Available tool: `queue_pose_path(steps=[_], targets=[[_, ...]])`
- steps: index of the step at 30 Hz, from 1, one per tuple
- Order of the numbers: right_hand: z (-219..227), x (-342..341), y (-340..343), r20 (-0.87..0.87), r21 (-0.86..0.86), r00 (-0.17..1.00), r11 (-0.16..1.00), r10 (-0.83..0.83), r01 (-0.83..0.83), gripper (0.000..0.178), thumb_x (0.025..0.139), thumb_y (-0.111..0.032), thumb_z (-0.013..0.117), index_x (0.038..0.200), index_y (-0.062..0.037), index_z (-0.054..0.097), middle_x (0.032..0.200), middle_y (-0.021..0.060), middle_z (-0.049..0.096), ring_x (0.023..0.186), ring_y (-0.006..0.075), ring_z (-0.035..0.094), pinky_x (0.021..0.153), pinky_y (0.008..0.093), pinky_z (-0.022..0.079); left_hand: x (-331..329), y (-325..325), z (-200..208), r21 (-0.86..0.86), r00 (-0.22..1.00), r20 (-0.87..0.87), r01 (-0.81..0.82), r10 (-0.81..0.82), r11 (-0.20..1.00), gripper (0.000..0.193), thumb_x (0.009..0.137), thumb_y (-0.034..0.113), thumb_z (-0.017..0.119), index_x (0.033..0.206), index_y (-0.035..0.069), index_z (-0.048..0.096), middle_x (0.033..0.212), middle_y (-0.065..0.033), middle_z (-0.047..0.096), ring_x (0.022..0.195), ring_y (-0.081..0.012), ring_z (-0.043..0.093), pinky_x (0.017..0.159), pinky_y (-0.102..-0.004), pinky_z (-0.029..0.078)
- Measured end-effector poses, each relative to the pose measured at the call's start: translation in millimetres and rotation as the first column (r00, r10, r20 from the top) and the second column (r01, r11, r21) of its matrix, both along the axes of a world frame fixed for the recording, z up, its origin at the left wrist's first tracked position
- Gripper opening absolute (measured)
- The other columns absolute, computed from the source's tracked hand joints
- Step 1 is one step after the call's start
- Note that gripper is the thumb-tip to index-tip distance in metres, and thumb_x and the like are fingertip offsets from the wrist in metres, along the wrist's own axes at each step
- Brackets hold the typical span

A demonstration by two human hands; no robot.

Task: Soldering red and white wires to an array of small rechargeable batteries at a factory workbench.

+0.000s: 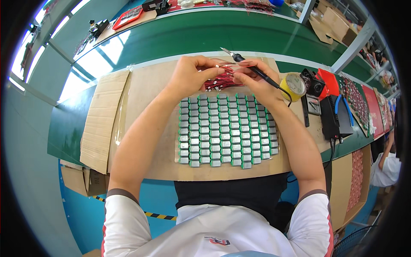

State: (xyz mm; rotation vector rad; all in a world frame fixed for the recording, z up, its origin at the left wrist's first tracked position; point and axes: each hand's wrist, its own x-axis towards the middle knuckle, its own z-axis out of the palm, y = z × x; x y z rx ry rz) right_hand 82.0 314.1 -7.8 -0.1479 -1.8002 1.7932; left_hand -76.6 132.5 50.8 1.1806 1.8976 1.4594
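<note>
My left hand (192,76) is closed in a pinch over a heap of thin red and black wires (222,80) with small white connectors, gripping wire ends. Facing it, my right hand (262,83) holds a soldering iron (238,58), its metal tip pointing up and to the left. The thumb and forefinger of that hand also come together near a few thin wires above the heap. Between my forearms lie many small silver-grey cells with green edges (224,122), set out in close staggered rows.
A brown cardboard sheet (152,158) covers the bench under the work, with a cardboard flap (102,122) at left. To the right stand a yellow round tub (294,85), a black box (330,118), blue-handled pliers (345,110) and a red tray (328,83). A green conveyor (180,36) runs behind.
</note>
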Motion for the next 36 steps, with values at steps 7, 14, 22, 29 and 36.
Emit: queue_pose_path(steps=[7,14,22,29,36], targets=[[8,1,0,0.122,0.339,0.966,0.924,-0.229,0.176,0.029,0.095,-0.01,0.079,0.123,-0.0079,0.073,0.101,0.0066,0.079,0.093,0.0126,0.074,0.084,0.0273,0.059,-20,-52,4,-0.139,0.967,-0.134,-0.234,0.216,0.962,0.022,0.095,0.018,0.082,0.105,-0.001,0.081,0.086,-0.0068,0.076,0.063,-0.0081,0.063,0.048,-0.024,0.048],[26,3,-35,0.064,0.15,0.997,0.988,-0.051,0.04,0.033,0.094,-0.016,0.082,0.124,-0.0059,0.072,0.112,0.0086,0.079,0.1,0.015,0.075,0.09,0.0291,0.059,6,-92,5,-0.146,0.956,-0.138,-0.277,0.257,0.95,0.017,0.093,0.015,0.082,0.103,0.0,0.082,0.089,-0.0023,0.074,0.07,-0.0062,0.063,0.048,-0.0228,0.047],[33,12,-71,0.129,-0.055,0.979,0.987,0.158,-0.152,0.026,0.096,0.0,0.075,0.122,-0.0013,0.072,0.104,0.0101,0.077,0.094,0.0148,0.075,0.083,0.0266,0.063,23,-102,-3,-0.045,0.943,-0.302,-0.159,0.138,0.986,0.019,0.089,0.01,0.084,0.107,0.004,0.082,0.095,0.0002,0.074,0.078,-0.007,0.067,0.058,-0.0237,0.052],[25,17,-88,0.096,0.145,0.973,0.965,0.208,-0.22,0.025,0.098,0.002,0.072,0.122,-0.0028,0.072,0.102,0.0079,0.077,0.093,0.0118,0.074,0.084,0.026,0.062,38,-103,0,-0.053,0.971,-0.237,-0.017,0.004,0.998,0.028,0.087,0.01,0.086,0.113,0.001,0.08,0.097,-0.0065,0.079,0.088,-0.0116,0.072,0.074,-0.027,0.055],[24,20,-89,0.122,0.15,0.971,0.963,0.207,-0.224,0.029,0.097,0.002,0.073,0.126,-0.0036,0.07,0.104,0.0071,0.076,0.094,0.0123,0.074,0.085,0.0265,0.063,43,-105,-14,-0.138,0.994,-0.051,-0.099,0.093,0.985,0.015,0.097,0.009,0.077,0.108,-0.002,0.08,0.091,-0.0047,0.079,0.081,-0.0085,0.071,0.073,-0.0239,0.057]])
